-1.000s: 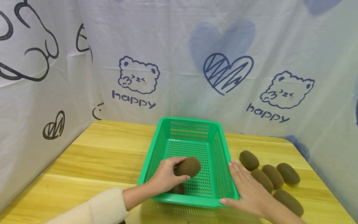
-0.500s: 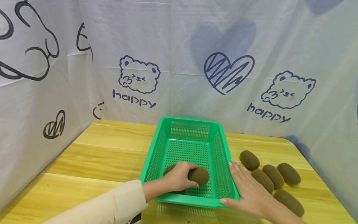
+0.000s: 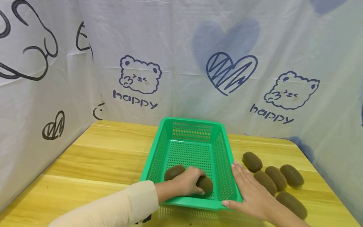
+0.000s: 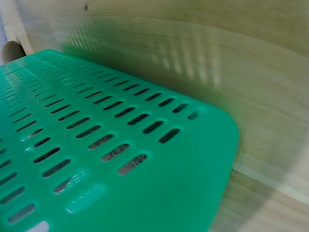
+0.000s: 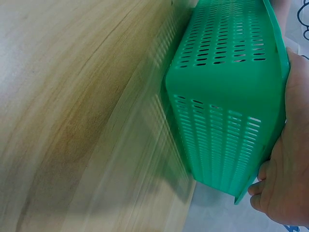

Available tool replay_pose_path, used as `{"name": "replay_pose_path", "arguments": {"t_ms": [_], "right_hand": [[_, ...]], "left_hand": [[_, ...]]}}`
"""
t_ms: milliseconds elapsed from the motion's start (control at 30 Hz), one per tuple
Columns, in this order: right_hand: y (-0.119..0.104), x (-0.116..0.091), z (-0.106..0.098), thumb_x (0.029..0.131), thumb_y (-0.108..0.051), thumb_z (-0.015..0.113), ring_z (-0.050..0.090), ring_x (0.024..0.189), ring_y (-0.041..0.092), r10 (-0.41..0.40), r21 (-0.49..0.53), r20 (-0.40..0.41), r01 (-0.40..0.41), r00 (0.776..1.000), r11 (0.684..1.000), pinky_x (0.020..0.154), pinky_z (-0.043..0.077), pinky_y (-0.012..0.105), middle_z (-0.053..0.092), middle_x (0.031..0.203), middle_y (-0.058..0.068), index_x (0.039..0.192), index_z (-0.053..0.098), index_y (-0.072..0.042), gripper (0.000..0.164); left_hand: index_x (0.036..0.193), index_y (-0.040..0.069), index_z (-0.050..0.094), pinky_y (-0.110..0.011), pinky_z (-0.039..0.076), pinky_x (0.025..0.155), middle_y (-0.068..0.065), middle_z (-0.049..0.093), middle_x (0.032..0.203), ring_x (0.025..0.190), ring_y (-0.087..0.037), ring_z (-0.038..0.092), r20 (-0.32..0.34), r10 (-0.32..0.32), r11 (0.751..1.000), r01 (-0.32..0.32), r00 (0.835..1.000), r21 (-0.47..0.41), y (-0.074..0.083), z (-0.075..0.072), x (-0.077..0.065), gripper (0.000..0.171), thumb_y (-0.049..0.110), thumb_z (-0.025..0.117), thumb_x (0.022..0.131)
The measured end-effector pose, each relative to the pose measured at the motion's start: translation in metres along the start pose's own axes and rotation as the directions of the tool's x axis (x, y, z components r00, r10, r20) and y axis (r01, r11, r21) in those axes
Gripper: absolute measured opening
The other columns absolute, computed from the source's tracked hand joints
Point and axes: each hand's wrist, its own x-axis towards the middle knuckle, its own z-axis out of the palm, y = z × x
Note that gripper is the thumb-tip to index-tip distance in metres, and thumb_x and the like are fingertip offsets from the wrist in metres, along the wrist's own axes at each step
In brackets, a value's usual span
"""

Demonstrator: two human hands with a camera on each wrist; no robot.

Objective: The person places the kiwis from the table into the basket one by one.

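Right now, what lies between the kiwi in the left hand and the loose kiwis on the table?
The head view shows the green basket's right wall and, against it, the right hand between the held kiwi and the loose kiwis.

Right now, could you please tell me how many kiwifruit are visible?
7: one kiwifruit in the left hand inside the basket, another kiwifruit left of that hand, also inside, and five kiwifruit on the table to the basket's right. The hand may hide more.
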Motion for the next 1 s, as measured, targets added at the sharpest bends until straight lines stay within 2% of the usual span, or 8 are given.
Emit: {"name": "replay_pose_path", "arguments": {"t_ms": [233,567,700,767,800,867,933,1000], "right_hand": [[-0.001,0.002,0.0,0.083,-0.058,0.057,0.017,0.142,0.033,0.002,-0.006,0.003,-0.002,1.0,1.0,0.104,-0.016,0.002,0.02,0.152,0.024,0.145,0.02,0.006,0.096],[-0.001,0.0,0.0,0.083,-0.058,0.056,-0.006,0.142,0.008,-0.008,-0.014,-0.024,0.008,1.0,1.0,0.105,-0.016,0.003,0.021,0.152,0.023,0.145,0.021,0.005,0.096],[-0.001,0.0,0.0,0.082,-0.058,0.057,-0.011,0.14,0.004,-0.017,-0.027,-0.042,0.016,0.999,1.0,0.105,-0.016,0.003,0.022,0.151,0.024,0.144,0.022,0.006,0.096],[-0.001,-0.001,0.0,0.082,-0.058,0.057,-0.009,0.141,0.007,-0.014,-0.023,-0.04,0.013,0.999,1.0,0.105,-0.016,0.003,0.022,0.151,0.024,0.144,0.021,0.006,0.096],[-0.001,-0.001,0.0,0.082,-0.058,0.057,-0.008,0.142,0.009,-0.013,-0.024,-0.04,0.012,0.999,1.0,0.105,-0.016,0.003,0.022,0.151,0.024,0.145,0.021,0.006,0.096],[-0.001,-0.001,0.0,0.082,-0.057,0.057,-0.006,0.143,0.012,-0.01,-0.019,-0.036,0.009,0.999,1.0,0.105,-0.016,0.003,0.021,0.152,0.023,0.145,0.02,0.005,0.096],[-0.001,-0.001,-0.001,0.082,-0.058,0.057,0.0,0.144,0.016,-0.003,-0.014,-0.03,0.003,1.0,1.0,0.105,-0.015,0.003,0.02,0.152,0.023,0.146,0.019,0.004,0.096],[-0.001,-0.001,0.0,0.082,-0.058,0.057,-0.002,0.143,0.014,-0.005,-0.019,-0.035,0.004,0.999,1.0,0.105,-0.015,0.003,0.02,0.152,0.022,0.146,0.019,0.004,0.097]], "left_hand": [[0.115,0.001,0.059,-0.019,0.051,0.078,-0.009,0.065,0.112,0.098,-0.02,0.063,0.055,-0.03,1.0,0.03,0.998,0.01,-0.002,-0.001,-0.003,0.047,0.019,0.078,0.075],[0.122,0.001,0.058,-0.022,0.049,0.093,-0.007,0.062,0.123,0.115,-0.019,0.058,0.109,0.037,0.998,-0.042,0.993,0.04,-0.008,-0.009,-0.01,0.049,0.019,0.073,0.08],[0.126,0.001,0.056,-0.019,0.05,0.081,-0.01,0.069,0.107,0.068,-0.005,0.06,0.06,0.045,0.999,-0.045,0.997,-0.003,-0.009,-0.018,-0.013,0.05,0.025,0.068,0.084],[0.126,0.0,0.056,-0.022,0.051,0.082,-0.013,0.068,0.108,0.068,-0.007,0.061,0.003,0.07,0.997,-0.07,0.998,-0.031,-0.01,-0.022,-0.016,0.049,0.027,0.066,0.086],[0.126,-0.001,0.055,-0.024,0.052,0.084,-0.014,0.067,0.111,0.07,-0.008,0.062,-0.025,0.08,0.996,-0.081,0.996,-0.044,-0.011,-0.024,-0.018,0.05,0.028,0.065,0.087],[0.128,-0.001,0.053,-0.035,0.049,0.095,-0.016,0.06,0.124,0.104,-0.019,0.063,-0.087,0.099,0.993,-0.104,0.991,-0.05,-0.013,-0.028,-0.025,0.051,0.03,0.063,0.088],[0.131,0.0,0.05,-0.046,0.039,0.106,-0.017,0.048,0.139,0.132,-0.032,0.041,-0.138,0.097,0.993,-0.104,0.986,-0.048,-0.015,-0.032,-0.032,0.055,0.033,0.061,0.089],[0.136,0.003,0.046,-0.051,0.033,0.108,-0.015,0.038,0.146,0.138,-0.033,0.03,-0.165,0.075,0.996,-0.083,0.983,-0.039,-0.017,-0.037,-0.039,0.06,0.039,0.059,0.089]]}}
